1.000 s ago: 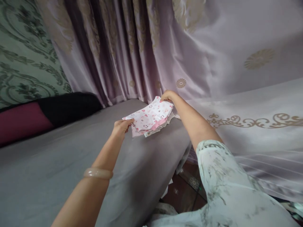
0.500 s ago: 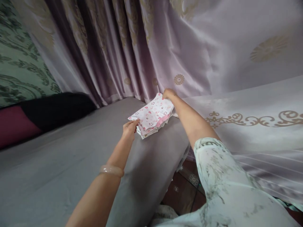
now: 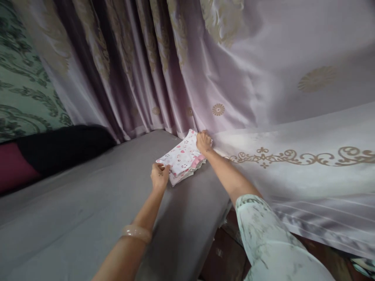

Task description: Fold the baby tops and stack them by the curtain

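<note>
Cloth, white with small pink and dark prints, lies as a small layered stack (image 3: 180,157) near the far corner of a grey-covered bed (image 3: 84,210), close to the edge that drops to the floor (image 3: 225,249). The bed bears the whole stack, and from where I stand I can see several layers along its near side: the printed piece uppermost, a pink band at its right edge, and paler, ruffled edges showing beneath. How many pieces the stack holds I can't tell.

The person's left hand (image 3: 160,174) has the near-left corner, its thumb and curled fingers pinching the cloth. The right hand (image 3: 204,142) is bent down over the far-right end, knuckles up, touching the cloth; its fingertips are hidden, so I can't tell whether it grips or just presses.

A pale, glossy bangle (image 3: 136,232) circles the left forearm. The right upper arm sits inside a loose, pale green patterned sleeve (image 3: 269,234), with the forearm bare below its hem.

Behind the stack hangs a mauve curtain (image 3: 249,74) with gold motifs, its folds meeting the bed's far edge. To the left, a black-and-maroon cushion (image 3: 67,150) lies against green patterned wallpaper (image 3: 29,88).
</note>
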Tool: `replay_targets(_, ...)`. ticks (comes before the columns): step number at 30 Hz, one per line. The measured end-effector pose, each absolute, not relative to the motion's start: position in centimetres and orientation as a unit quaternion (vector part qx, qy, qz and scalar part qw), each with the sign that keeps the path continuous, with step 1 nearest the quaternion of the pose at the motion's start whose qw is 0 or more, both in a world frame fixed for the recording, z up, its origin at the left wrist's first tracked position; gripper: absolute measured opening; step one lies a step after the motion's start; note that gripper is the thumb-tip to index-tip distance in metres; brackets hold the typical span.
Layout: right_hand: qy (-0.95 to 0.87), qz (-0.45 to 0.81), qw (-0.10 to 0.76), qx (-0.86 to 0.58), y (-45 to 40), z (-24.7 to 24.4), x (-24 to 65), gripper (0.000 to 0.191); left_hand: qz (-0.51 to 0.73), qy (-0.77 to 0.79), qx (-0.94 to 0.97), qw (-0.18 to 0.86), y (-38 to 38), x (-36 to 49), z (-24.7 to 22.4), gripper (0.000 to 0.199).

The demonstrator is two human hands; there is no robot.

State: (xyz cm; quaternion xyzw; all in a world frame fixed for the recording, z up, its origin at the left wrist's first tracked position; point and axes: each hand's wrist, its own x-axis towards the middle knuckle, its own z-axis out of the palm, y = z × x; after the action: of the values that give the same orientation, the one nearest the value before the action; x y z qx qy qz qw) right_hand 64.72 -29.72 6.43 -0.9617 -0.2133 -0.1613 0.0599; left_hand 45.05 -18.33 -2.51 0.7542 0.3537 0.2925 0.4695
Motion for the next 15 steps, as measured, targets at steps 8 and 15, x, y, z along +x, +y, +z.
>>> replay_targets(8, -0.188, -0.148, 0.061, -0.969, -29.2, 4.2, 64.0, 0.049, 0.211, 0.284, 0.879, 0.32, -18.9, 44.8, -2.1, 0.038)
replay_targets(15, -0.183, -0.128, 0.065, -0.973, -29.6, 3.5, 64.6, 0.051, 0.223, 0.281, 0.894, 0.268, -19.1, 44.8, -2.6, 0.046)
